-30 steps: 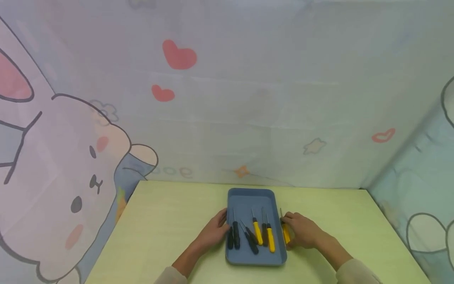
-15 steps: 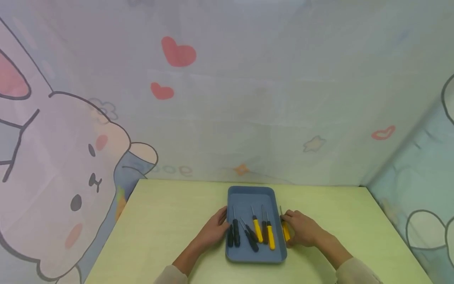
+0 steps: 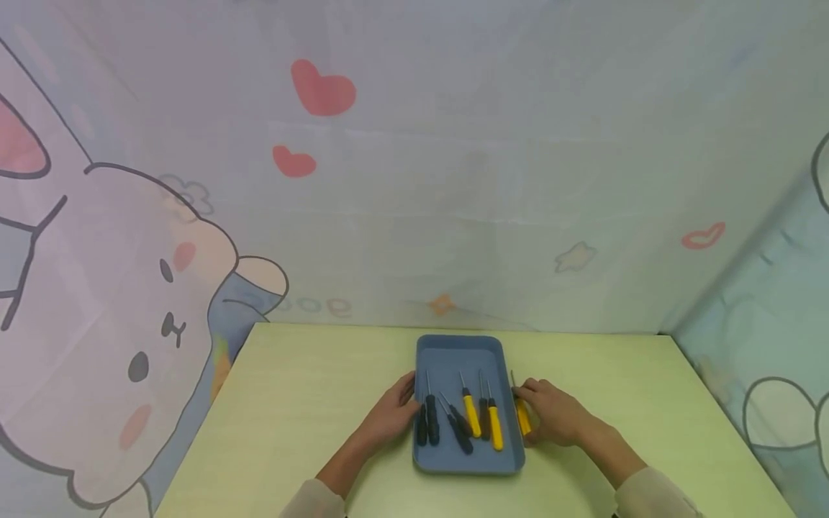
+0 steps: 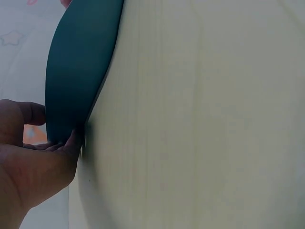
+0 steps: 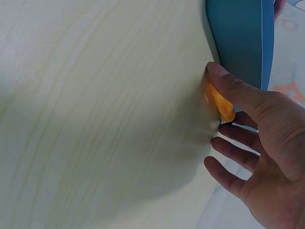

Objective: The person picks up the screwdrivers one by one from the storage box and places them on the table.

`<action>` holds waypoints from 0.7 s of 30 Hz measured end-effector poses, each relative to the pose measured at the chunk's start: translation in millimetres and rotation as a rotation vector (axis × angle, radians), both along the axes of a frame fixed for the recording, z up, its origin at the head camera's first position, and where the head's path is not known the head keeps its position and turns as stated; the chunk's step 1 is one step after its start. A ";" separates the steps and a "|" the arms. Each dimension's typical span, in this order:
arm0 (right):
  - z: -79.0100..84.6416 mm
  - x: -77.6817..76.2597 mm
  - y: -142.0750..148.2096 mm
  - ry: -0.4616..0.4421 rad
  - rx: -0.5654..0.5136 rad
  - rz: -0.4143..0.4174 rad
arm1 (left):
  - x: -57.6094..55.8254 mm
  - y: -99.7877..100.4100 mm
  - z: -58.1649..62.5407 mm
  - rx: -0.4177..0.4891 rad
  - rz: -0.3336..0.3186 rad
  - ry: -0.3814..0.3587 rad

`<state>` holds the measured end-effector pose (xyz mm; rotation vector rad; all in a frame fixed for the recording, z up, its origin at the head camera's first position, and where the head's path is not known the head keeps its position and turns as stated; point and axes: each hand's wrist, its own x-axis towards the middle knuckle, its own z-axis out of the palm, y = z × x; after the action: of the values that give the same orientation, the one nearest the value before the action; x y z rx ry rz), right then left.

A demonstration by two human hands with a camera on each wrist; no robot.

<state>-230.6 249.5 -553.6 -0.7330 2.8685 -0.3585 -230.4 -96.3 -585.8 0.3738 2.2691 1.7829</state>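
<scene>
A blue-grey rectangular tray [image 3: 466, 465] lies on the table with several screwdrivers in it, shafts pointing away. Two have yellow handles, such as the yellow screwdriver [image 3: 495, 426]; the others are dark, among them a black screwdriver [image 3: 432, 423] near the left wall. My left hand [image 3: 387, 417] grips the tray's left side, thumb at the rim and fingers low on the outer wall [image 4: 78, 71]. Just outside the right wall, my right hand [image 3: 555, 415] pinches another yellow-handled screwdriver [image 5: 220, 102] between thumb and index finger, its shaft pointing away. The other fingers of that hand are spread loosely.
The pale yellow wood-grain table [image 3: 311, 381] extends on both sides of the tray. Behind it hangs a light cloth backdrop [image 3: 453, 216] with hearts and a large cartoon rabbit [image 3: 110, 324] on the left.
The whole scene has shifted slightly upward in the head view. Both hands keep their places against the tray, and the screwdriver stays in my right hand.
</scene>
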 end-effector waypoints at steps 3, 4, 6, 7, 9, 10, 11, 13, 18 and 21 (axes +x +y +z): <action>-0.6 -0.8 0.2 -0.014 -0.008 -0.015 | -0.2 0.1 -0.1 0.003 0.006 -0.001; -1.3 -0.6 0.4 -0.020 -0.010 -0.021 | -0.2 -0.1 -0.3 0.006 0.007 -0.003; -3.8 -0.2 1.0 -0.028 -0.013 -0.032 | 0.5 -0.3 -0.7 0.010 0.010 -0.009; -5.8 0.3 1.7 -0.030 -0.017 -0.036 | 0.9 -0.4 -1.0 0.009 0.011 -0.010; -8.9 1.8 2.8 -0.031 -0.024 -0.042 | 1.7 -0.6 -1.4 0.008 0.010 -0.016; -10.2 2.5 3.3 -0.029 -0.029 -0.041 | 2.0 -0.8 -1.7 0.006 0.009 -0.018; -11.5 3.0 3.8 -0.025 -0.030 -0.040 | 2.5 -1.1 -2.1 0.006 0.008 -0.019; -13.2 3.9 4.3 -0.015 -0.032 -0.039 | 2.7 -1.6 -2.5 0.002 0.006 -0.021; -13.4 5.1 5.0 0.005 -0.025 -0.029 | 1.9 -1.2 -0.6 0.002 0.011 -0.018; -13.6 5.7 6.3 0.004 -0.027 -0.037 | 1.2 0.0 1.2 0.009 0.011 -0.017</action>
<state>-224.9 255.8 -567.2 -0.6872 2.8896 -0.4020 -229.2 -96.3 -584.6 0.3467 2.2569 1.7954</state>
